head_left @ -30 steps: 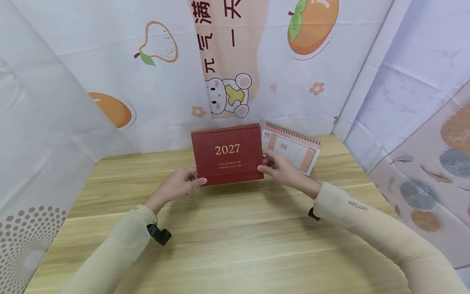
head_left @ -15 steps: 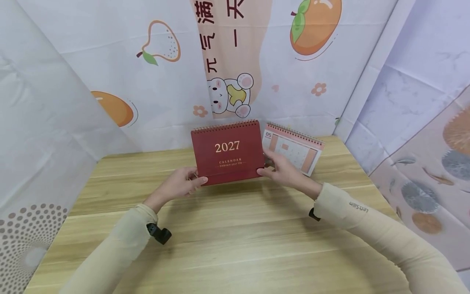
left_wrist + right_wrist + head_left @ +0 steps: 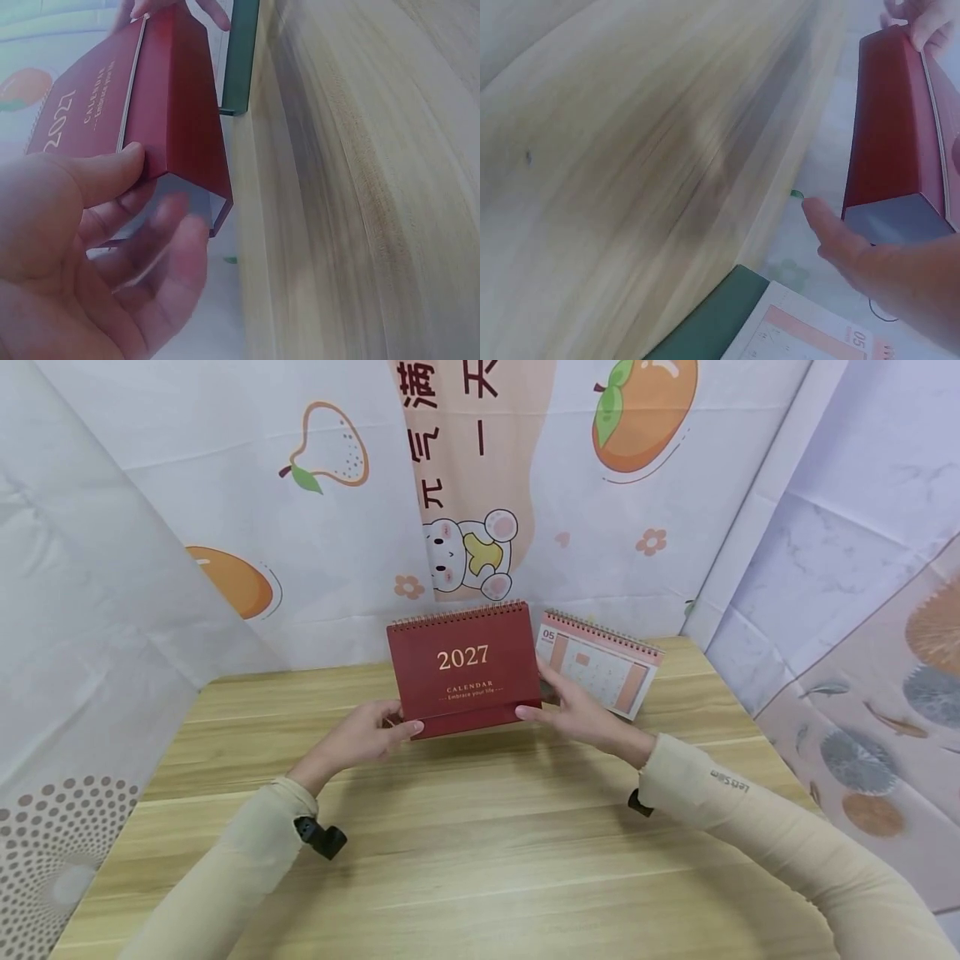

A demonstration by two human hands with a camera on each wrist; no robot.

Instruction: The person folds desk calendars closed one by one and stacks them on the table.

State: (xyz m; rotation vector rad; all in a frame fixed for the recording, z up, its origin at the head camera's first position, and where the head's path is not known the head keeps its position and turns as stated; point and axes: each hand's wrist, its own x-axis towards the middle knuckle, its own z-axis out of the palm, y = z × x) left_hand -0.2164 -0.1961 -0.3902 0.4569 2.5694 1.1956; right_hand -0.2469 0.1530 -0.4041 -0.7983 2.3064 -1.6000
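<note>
A dark red desk calendar (image 3: pixel 461 672), marked 2027 in gold, is held between both hands with its spiral binding at the top. My left hand (image 3: pixel 358 739) grips its lower left corner, thumb on the front. At the lower right corner my right hand (image 3: pixel 581 714) holds it, with the thumb laid on the front flap. Both wrist views show the calendar's folded stand (image 3: pixel 196 112) raised off the table. Behind the right hand stands a second desk calendar (image 3: pixel 596 662), white and pink, showing 05, on a green base (image 3: pixel 709 322).
The wooden table (image 3: pixel 450 852) spreads in front of both arms. A printed cloth backdrop (image 3: pixel 315 560) hangs right behind the calendars, and another cloth (image 3: pixel 862 610) closes off the right side.
The red calendar's top edge has risen slightly. My right thumb has slid inward along its lower flap. The white and pink calendar stays in place.
</note>
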